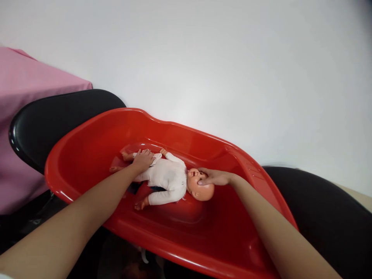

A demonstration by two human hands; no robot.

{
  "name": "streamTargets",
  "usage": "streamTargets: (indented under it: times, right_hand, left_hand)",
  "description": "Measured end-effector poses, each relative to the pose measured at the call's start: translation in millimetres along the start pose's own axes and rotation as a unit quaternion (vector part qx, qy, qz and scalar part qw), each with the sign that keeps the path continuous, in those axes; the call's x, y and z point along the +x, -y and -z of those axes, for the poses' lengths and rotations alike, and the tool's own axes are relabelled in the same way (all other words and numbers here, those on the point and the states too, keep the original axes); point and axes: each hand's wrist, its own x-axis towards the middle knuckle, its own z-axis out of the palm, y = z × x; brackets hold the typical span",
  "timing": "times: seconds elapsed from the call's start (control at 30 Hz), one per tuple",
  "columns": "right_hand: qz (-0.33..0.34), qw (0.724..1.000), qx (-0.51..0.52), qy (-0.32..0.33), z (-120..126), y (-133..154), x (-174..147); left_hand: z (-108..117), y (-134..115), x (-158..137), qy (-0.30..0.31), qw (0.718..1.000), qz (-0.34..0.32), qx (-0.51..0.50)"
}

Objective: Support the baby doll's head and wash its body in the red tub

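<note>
I see the baby doll lying on its back in the bottom of the red plastic tub, head toward my right and legs toward my left, dressed in a white long-sleeved suit with bare hands and feet showing. My left hand lies flat, palm down, on the doll's lower body near the hips, fingers spread loosely and pressing rather than closed around anything. My right hand rests on the doll's bald head, fingers laid over the face and brow, thumb side hidden, so it touches the head without clasping it as far as I can tell. Both my forearms reach in over the tub's near rim. The tub sits tilted across two black padded seats, one at its left end and one at its right. A pink cloth hangs at the far left, and a plain white wall fills the background.
</note>
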Motion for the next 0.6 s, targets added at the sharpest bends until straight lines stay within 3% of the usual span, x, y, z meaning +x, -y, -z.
streamTargets:
  times: [0.33, 0.47, 0.6]
  right_hand:
    - [-0.003, 1.0, 0.005, 0.003, 2, -2, 0]
    - [-0.001, 1.0, -0.004, 0.003, 2, 0, 1]
    - [0.005, 1.0, -0.011, 0.002, 2, -2, 2]
  left_hand:
    - [32, 30, 2, -0.044, 0.979, 0.192, -0.053]
    - [50, 3, 14, -0.089, 0.967, 0.205, -0.123]
    - [65, -53, 13, -0.129, 0.96, 0.094, -0.229]
